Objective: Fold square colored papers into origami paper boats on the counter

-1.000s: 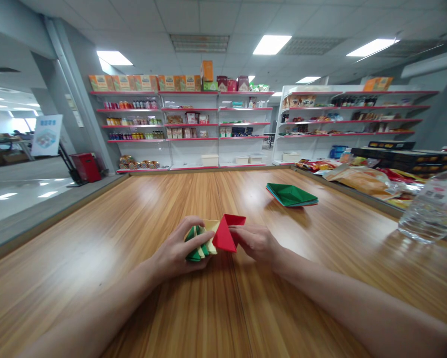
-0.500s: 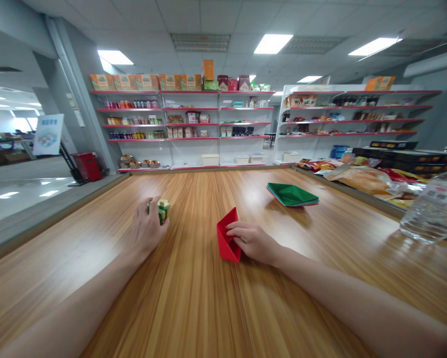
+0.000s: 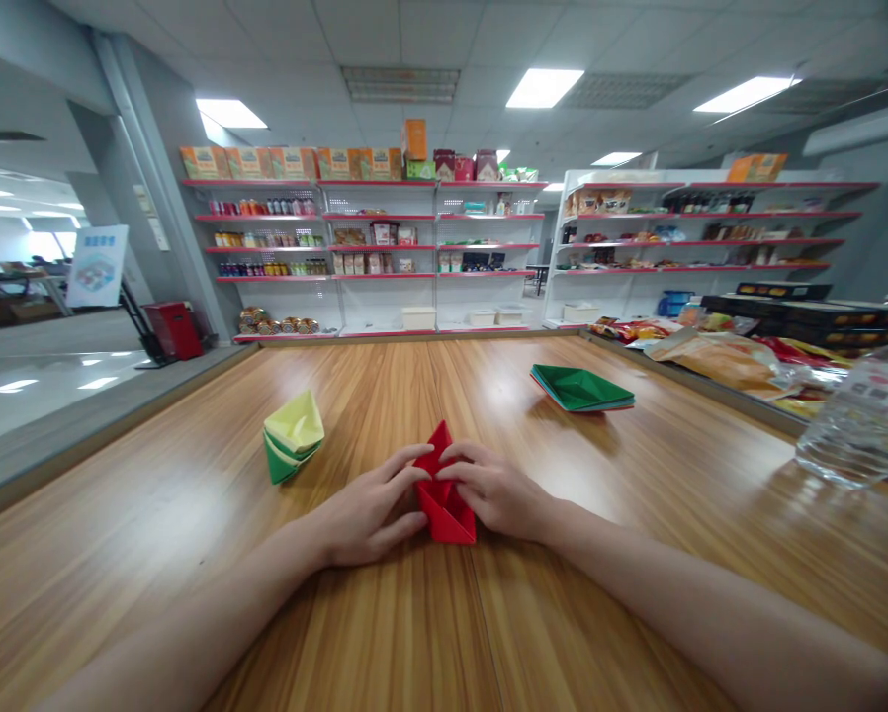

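A red folded paper boat [image 3: 448, 519] sits on the wooden table in front of me, its open hollow facing up. My left hand [image 3: 370, 509] grips its left side with curved fingers over the edge. From the other side, my right hand [image 3: 499, 489] holds the right wall, fingertips reaching into the hollow. To the left lies a small nested stack of paper boats [image 3: 296, 435], yellow on top and green below, touched by neither hand. Farther right rests another stack of folded paper boats [image 3: 583, 388], green uppermost with blue and red edges underneath.
A clear plastic bottle [image 3: 855, 420] stands at the right edge. Beyond a raised border are snack bags [image 3: 718, 358] and black boxes [image 3: 807, 314]. Stocked shelves [image 3: 385, 246] line the back, past the wooden table's [image 3: 385, 633] far edge.
My left hand has let go of the yellow and green stack and come right to the red boat. The red boat has shifted slightly toward me and turned, with my right hand still on it.
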Action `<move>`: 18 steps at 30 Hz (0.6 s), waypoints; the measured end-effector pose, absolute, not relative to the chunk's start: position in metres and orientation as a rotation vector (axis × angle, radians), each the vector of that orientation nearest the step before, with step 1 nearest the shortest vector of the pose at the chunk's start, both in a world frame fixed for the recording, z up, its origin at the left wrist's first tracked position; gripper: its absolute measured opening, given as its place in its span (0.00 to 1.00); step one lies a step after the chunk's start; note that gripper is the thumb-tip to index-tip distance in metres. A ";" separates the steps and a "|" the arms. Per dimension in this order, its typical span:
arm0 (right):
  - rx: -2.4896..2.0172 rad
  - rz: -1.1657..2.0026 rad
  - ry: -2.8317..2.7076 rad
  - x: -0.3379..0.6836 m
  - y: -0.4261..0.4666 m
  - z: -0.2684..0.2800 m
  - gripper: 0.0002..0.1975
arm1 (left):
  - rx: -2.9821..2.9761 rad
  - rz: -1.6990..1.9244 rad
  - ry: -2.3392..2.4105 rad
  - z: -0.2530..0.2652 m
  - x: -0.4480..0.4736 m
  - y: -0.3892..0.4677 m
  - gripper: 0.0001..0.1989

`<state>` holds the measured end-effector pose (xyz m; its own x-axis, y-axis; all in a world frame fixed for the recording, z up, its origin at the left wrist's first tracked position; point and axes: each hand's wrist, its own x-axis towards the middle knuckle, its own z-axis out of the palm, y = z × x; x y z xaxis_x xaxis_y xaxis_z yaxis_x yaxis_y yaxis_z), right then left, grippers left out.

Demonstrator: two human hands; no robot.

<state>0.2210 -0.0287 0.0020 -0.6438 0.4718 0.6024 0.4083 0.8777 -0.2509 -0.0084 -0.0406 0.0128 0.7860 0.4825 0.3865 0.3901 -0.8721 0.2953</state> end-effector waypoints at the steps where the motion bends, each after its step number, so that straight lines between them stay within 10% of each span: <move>1: -0.672 0.107 -2.290 0.221 -0.028 0.002 0.15 | 2.766 0.682 0.695 0.013 -0.011 -0.039 0.16; 18: -1.000 0.345 -2.204 0.224 -0.018 -0.010 0.15 | 2.760 0.705 0.657 0.012 -0.016 -0.037 0.17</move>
<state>0.2243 -0.0182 -0.0096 -0.4714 0.7418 0.4769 0.5608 0.6695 -0.4871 -0.0160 -0.0367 0.0116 0.7853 0.4712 0.4015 0.3670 -0.8767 0.3111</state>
